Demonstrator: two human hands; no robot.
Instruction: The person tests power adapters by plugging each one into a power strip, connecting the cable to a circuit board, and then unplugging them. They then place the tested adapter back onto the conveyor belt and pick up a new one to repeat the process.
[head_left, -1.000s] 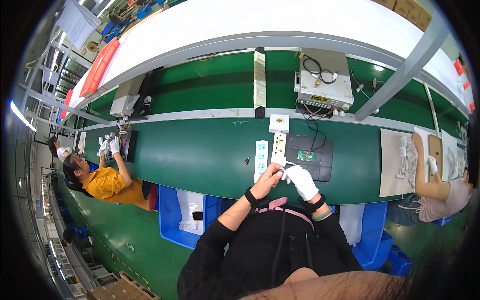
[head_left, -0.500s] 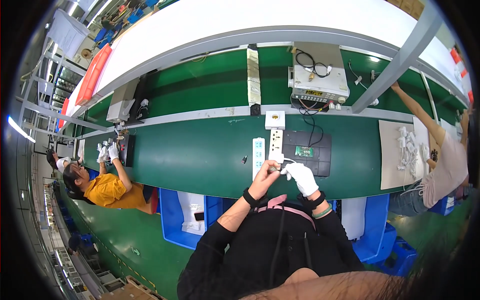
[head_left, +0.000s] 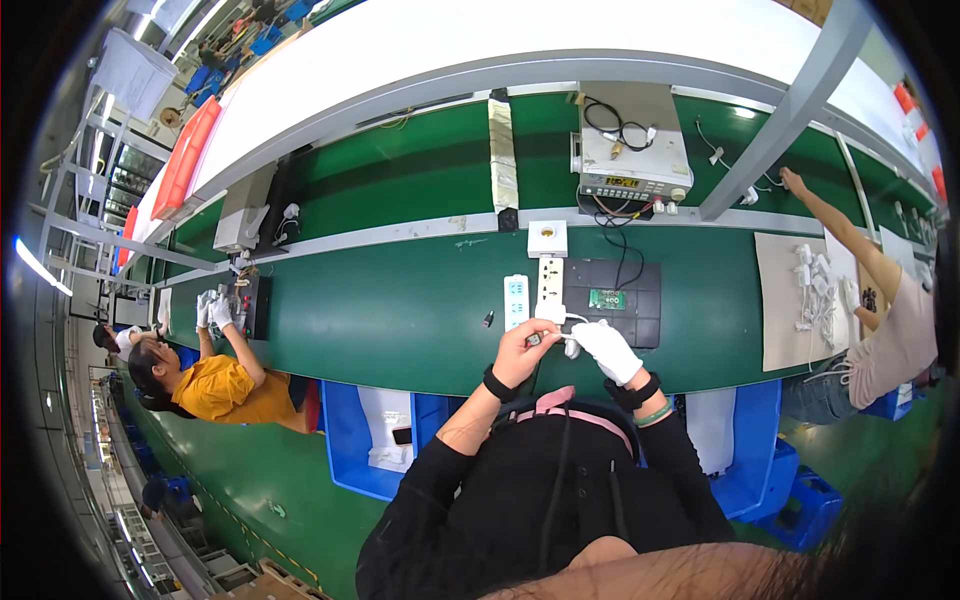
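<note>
A long green conveyor surface (head_left: 400, 310) runs across a factory hall, with a white shelf above it and blue plastic bins (head_left: 370, 440) below its near edge.

At the lower centre of the frame the person's two hands meet just over the near edge of the surface. The bare left hand (head_left: 527, 350) pinches a small dark-and-metal part (head_left: 537, 339) between thumb and fingertips. The white-gloved right hand (head_left: 610, 348) is closed around a small white plug-like piece (head_left: 571, 347) with a thin white cable running up from it. The two hands are close together, almost touching, each clamped on its own piece. Whether the pieces are already joined is too small to tell.

Just above the hands lie a white power strip (head_left: 516, 298) and a second white socket strip (head_left: 550, 285), side by side. To the right of them sits a black tray (head_left: 640, 318) carrying a small green circuit board (head_left: 606, 299). Further up stands a grey bench instrument (head_left: 632, 150) with black leads on top.

Judging from the grip, the fit goes best if the left hand keeps the small part steady while the right lines its piece up squarely, keeping the cable slack and clear of the strips.

At the left a co-worker in a yellow shirt (head_left: 215, 385) works with gloved hands; at the right another person (head_left: 895, 330) reaches upward.
</note>
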